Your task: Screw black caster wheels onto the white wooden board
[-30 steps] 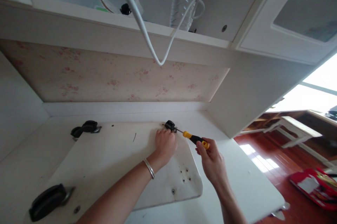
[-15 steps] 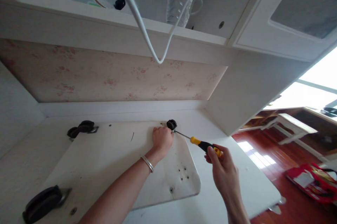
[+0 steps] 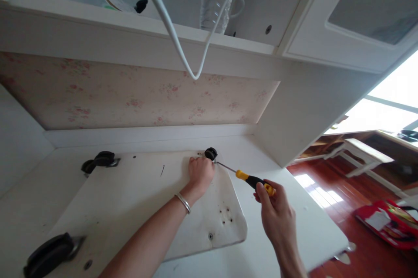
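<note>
A white board (image 3: 137, 199) lies flat on a white desk (image 3: 294, 225), with black caster wheels at its corners. My left hand (image 3: 200, 172) is closed round the base of the far right caster (image 3: 210, 154). My right hand (image 3: 273, 209) grips a yellow-and-black screwdriver (image 3: 251, 179). Its metal tip points at the caster's mount, right beside my left fingers. A silver bracelet sits on my left wrist.
Another caster (image 3: 98, 161) stands at the board's far left, and a third caster (image 3: 48, 254) at the near left. Several screw holes (image 3: 224, 215) mark the near right corner. A white cable (image 3: 183, 42) hangs from the shelf above. A red bag (image 3: 388, 223) lies on the wooden floor.
My right hand drew back to the right and down with the screwdriver, its tip still at the caster. My left hand stayed on the caster.
</note>
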{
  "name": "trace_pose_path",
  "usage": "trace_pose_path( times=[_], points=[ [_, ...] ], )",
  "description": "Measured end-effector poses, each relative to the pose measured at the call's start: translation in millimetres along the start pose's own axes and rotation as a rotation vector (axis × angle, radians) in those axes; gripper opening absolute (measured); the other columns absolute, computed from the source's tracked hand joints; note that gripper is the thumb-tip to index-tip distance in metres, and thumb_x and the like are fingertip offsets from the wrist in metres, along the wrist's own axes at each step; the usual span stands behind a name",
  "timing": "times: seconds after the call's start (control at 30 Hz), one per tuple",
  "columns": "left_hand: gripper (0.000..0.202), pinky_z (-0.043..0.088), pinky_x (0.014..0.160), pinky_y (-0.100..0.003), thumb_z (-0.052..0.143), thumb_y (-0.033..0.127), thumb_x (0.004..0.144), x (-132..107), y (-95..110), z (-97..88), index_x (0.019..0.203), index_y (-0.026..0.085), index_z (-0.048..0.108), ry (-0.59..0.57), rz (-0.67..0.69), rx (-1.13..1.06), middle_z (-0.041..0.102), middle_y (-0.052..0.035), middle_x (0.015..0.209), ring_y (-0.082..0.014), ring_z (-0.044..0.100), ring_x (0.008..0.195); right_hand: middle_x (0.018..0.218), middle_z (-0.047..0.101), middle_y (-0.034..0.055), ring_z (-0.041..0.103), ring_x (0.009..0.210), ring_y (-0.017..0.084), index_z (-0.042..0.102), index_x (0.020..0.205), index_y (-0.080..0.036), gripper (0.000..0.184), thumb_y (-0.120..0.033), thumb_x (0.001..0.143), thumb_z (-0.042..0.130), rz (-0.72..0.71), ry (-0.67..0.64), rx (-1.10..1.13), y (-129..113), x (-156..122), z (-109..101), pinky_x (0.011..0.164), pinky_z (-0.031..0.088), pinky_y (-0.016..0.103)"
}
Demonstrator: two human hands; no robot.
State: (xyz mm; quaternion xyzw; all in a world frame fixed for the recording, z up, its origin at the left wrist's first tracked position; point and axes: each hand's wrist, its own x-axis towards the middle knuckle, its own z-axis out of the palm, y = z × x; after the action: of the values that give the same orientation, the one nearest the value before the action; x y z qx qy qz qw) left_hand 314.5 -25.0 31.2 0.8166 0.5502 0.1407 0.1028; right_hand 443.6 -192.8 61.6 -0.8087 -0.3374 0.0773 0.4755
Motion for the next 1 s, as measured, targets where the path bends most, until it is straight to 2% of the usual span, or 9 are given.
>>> trace_pose_path(
  times=[0.27, 0.7, 1.0],
  points=[
    [0.036, 0.038, 0.09, -0.041, 0.044, 0.027, 0.093, 2.4, -1.4, 2.3, 0.09, 0.013, 0.077, 0.005, -0.002, 0.023, 0.076, -0.017, 0.09, -0.0264, 0.07, 0.088, 0.076, 0.072, 0.0027, 0.069, 0.076, 0.024, 0.06, 0.104, -0.026, 0.046, -0.066, 0.084, 0.049, -0.006, 0.001, 0.025, 0.8, 0.0, 4.2, 0.069, 0.048, 0.033],
    [0.034, 0.04, 0.085, -0.04, 0.045, 0.028, 0.093, 5.8, -4.4, 1.5, 0.091, 0.015, 0.077, -0.006, 0.007, 0.031, 0.076, -0.0157, 0.09, -0.0262, 0.071, 0.088, 0.077, 0.071, 0.0026, 0.069, 0.076, 0.024, 0.059, 0.103, -0.027, 0.045, -0.067, 0.085, 0.049, -0.013, -0.024, 0.02, 0.9, 0.3, 3.4, 0.071, 0.048, 0.033],
    [0.031, 0.038, 0.087, -0.041, 0.046, 0.026, 0.093, -0.6, -10.8, -9.4, 0.09, 0.016, 0.075, -0.003, 0.089, 0.038, 0.076, -0.0141, 0.092, -0.0259, 0.07, 0.089, 0.077, 0.072, 0.0049, 0.069, 0.077, 0.027, 0.058, 0.105, -0.025, 0.047, -0.067, 0.086, 0.047, -0.05, -0.009, -0.039, -9.1, 13.6, -3.8, 0.07, 0.047, 0.037]
  ],
)
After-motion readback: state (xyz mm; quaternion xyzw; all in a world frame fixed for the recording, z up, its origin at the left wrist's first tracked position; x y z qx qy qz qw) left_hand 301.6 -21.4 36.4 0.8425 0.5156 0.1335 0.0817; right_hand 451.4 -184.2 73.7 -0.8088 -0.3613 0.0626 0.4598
